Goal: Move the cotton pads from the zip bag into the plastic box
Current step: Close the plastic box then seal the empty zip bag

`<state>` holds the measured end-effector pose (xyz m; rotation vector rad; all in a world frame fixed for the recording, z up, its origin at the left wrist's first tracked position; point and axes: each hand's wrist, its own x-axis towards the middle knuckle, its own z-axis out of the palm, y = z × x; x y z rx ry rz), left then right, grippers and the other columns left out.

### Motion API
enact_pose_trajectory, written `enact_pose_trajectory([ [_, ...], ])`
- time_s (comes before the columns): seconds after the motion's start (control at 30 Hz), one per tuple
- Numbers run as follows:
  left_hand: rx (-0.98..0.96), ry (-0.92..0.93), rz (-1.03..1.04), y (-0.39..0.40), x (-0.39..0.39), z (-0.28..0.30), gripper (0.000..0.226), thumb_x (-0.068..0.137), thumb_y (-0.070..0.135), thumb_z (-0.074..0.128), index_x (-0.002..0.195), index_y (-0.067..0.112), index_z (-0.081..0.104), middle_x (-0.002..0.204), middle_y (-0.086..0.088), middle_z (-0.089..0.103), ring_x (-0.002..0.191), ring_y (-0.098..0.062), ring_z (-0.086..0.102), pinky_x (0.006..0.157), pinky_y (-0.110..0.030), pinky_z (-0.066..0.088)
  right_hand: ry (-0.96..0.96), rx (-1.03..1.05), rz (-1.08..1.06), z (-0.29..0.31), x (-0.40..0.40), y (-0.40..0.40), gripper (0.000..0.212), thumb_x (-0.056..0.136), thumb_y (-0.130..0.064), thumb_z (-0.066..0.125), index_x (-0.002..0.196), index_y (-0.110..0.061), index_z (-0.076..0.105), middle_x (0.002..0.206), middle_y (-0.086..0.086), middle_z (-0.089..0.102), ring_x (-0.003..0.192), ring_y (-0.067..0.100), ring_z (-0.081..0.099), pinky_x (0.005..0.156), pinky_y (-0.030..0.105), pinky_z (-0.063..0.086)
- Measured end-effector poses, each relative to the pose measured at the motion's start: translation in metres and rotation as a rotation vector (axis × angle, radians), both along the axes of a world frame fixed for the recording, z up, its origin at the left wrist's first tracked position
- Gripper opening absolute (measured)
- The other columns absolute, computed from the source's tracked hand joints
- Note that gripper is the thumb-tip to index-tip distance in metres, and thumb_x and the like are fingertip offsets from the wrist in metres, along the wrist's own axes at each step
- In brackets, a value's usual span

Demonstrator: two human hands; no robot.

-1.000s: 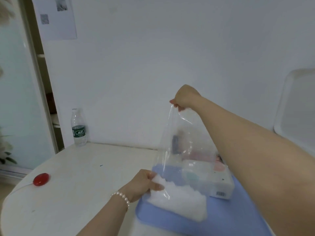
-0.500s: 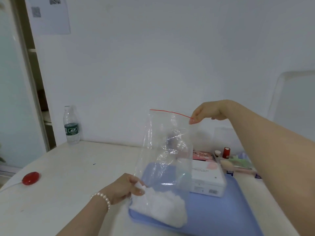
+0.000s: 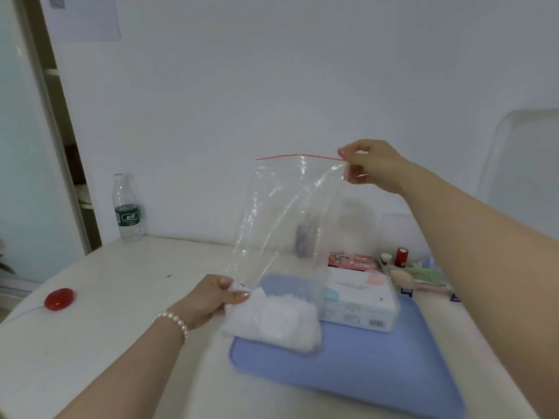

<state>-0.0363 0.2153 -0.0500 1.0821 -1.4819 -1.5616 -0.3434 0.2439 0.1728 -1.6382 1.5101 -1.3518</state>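
Observation:
A clear zip bag [image 3: 278, 213] with a red zip line hangs stretched between my hands over the table. A wad of white cotton pads [image 3: 278, 325] fills its bottom and rests on the left end of a blue tray [image 3: 378, 367]. My left hand [image 3: 208, 300] grips the bag's lower left corner together with the pads. My right hand [image 3: 372, 164] pinches the upper right corner at the zip, held high. A white box [image 3: 360, 300] labelled as cosmetic puffs lies on the tray just right of the pads.
A water bottle [image 3: 127, 210] stands by the wall at the left. A red button [image 3: 59, 299] with a cable lies near the table's left edge. A pink pack [image 3: 351, 261], a small red cylinder [image 3: 401, 257] and other cosmetics crowd behind the tray.
My right hand has carried the bag's top corner to the right, spreading the bag wide so the red zip line shows. My left hand keeps its grip on the bottom corner.

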Motion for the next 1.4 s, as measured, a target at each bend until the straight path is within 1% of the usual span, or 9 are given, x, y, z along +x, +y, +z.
enact_pose_trajectory([
  [0.13, 0.007, 0.118, 0.109, -0.002, 0.005, 0.001, 0.005, 0.076, -0.004, 0.069, 0.08, -0.003, 0.067, 0.078, -0.014, 0.07, 0.065, -0.019, 0.066, 0.059, -0.025, 0.054, -0.319, 0.279, 0.153, -0.037, 0.013, 0.0, 0.045, 0.082, -0.04, 0.062, 0.116, -0.017, 0.045, 0.113, 0.013, 0.057, 0.102, 0.028, 0.061, 0.088, 0.042, 0.05],
  [0.3, 0.01, 0.241, 0.172, -0.006, 0.004, 0.011, 0.009, 0.079, -0.004, 0.065, 0.087, -0.004, 0.067, 0.079, -0.014, 0.071, 0.067, -0.021, 0.068, 0.062, -0.028, 0.057, -0.23, 0.592, 0.419, -0.128, 0.051, -0.002, 0.042, 0.076, -0.009, 0.072, 0.115, -0.012, 0.057, 0.101, 0.005, 0.064, 0.087, 0.019, 0.063, 0.087, 0.038, 0.053],
  [0.4, 0.0, 0.236, 0.21, -0.009, 0.007, 0.014, 0.008, 0.079, -0.004, 0.066, 0.087, -0.003, 0.067, 0.076, -0.011, 0.072, 0.065, -0.018, 0.068, 0.061, -0.027, 0.057, -0.268, 0.543, 0.272, -0.147, 0.068, -0.005, 0.029, 0.077, 0.0, 0.071, 0.104, -0.006, 0.065, 0.084, 0.004, 0.069, 0.066, 0.009, 0.065, 0.059, 0.022, 0.055],
  [0.7, -0.045, -0.06, 0.291, -0.022, 0.011, 0.022, 0.017, 0.081, 0.021, 0.071, 0.098, 0.015, 0.07, 0.094, 0.001, 0.067, 0.083, -0.013, 0.055, 0.07, -0.022, 0.039, -0.062, 0.395, 0.023, -0.154, 0.063, -0.021, 0.014, 0.076, -0.018, 0.076, 0.086, -0.012, 0.068, 0.086, -0.003, 0.063, 0.086, 0.013, 0.055, 0.071, 0.024, 0.043],
  [0.9, 0.002, -0.027, 0.231, -0.04, 0.007, 0.061, 0.017, 0.081, 0.011, 0.071, 0.097, 0.007, 0.07, 0.099, -0.007, 0.071, 0.045, -0.01, 0.053, 0.042, -0.017, 0.041, -0.274, 0.418, -0.025, -0.137, 0.051, -0.03, 0.008, 0.078, -0.004, 0.07, 0.086, -0.006, 0.068, 0.075, 0.009, 0.055, 0.054, 0.015, 0.046, 0.051, 0.024, 0.042],
  [0.97, 0.019, 0.113, 0.197, -0.046, 0.001, 0.076, 0.011, 0.084, 0.006, 0.066, 0.095, 0.004, 0.067, 0.096, -0.006, 0.07, 0.06, -0.018, 0.069, 0.051, -0.021, 0.054, -0.428, 0.374, -0.021, -0.124, 0.05, -0.037, 0.009, 0.082, 0.002, 0.064, 0.09, -0.002, 0.063, 0.08, 0.014, 0.058, 0.055, 0.02, 0.056, 0.045, 0.023, 0.049],
  [1.13, -0.132, 0.22, 0.224, -0.064, -0.006, 0.108, 0.01, 0.085, 0.0, 0.062, 0.092, 0.007, 0.066, 0.095, -0.003, 0.069, 0.086, -0.022, 0.068, 0.08, -0.03, 0.054, -0.515, 0.184, 0.017, -0.097, 0.049, -0.05, 0.007, 0.088, 0.005, 0.055, 0.089, -0.002, 0.057, 0.086, 0.016, 0.061, 0.085, 0.028, 0.063, 0.087, 0.035, 0.05],
  [1.3, -0.084, 0.057, 0.175, -0.059, -0.006, 0.074, 0.02, 0.085, 0.0, 0.06, 0.103, 0.005, 0.068, 0.098, -0.011, 0.067, 0.089, -0.023, 0.061, 0.077, -0.033, 0.05, -0.421, 0.416, 0.037, -0.124, 0.051, -0.038, 0.014, 0.074, -0.012, 0.068, 0.079, -0.016, 0.055, 0.069, 0.013, 0.055, 0.061, 0.028, 0.053, 0.057, 0.034, 0.044],
  [1.4, -0.092, -0.159, 0.107, -0.037, -0.003, 0.032, 0.029, 0.083, 0.005, 0.067, 0.108, 0.018, 0.065, 0.097, -0.001, 0.067, 0.086, -0.016, 0.062, 0.074, -0.033, 0.053, -0.309, 0.355, 0.065, -0.156, 0.049, -0.032, 0.025, 0.075, -0.007, 0.071, 0.098, -0.016, 0.068, 0.089, 0.007, 0.067, 0.07, 0.02, 0.065, 0.054, 0.025, 0.053],
])
